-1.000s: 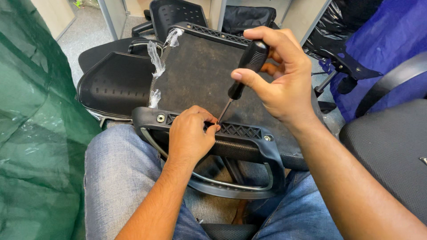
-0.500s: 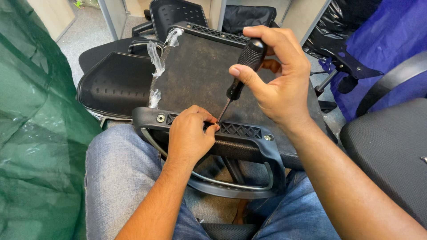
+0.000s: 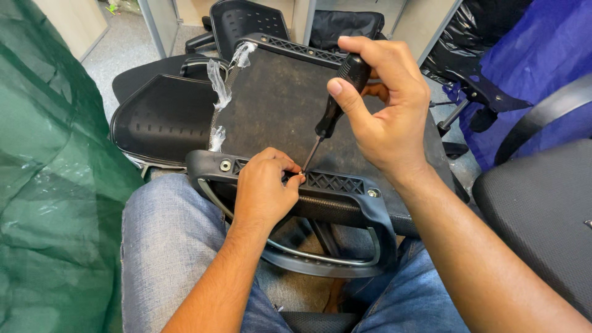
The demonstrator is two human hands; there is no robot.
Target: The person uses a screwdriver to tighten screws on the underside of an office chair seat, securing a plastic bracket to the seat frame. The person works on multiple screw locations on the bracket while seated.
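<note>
A black office-chair backrest lies across my lap, its plastic frame bar nearest me. My right hand grips the black handle of a screwdriver; its thin shaft slants down to the bar. My left hand rests on the bar with its fingertips pinched around the screwdriver tip, where a small screw seems to sit. A screw head shows at the bar's left end and another at its right end. Torn clear plastic wrap hangs on the backrest's left edge.
A green plastic-wrapped bulk fills the left side. Black chair shells lie on the floor beyond the backrest. A black mesh seat stands at right, with blue fabric and a chair armrest behind it. My jeans-clad legs support the work.
My right hand has shifted its grip on the screwdriver handle, turning it slightly. The left hand and the backrest stay where they were.
</note>
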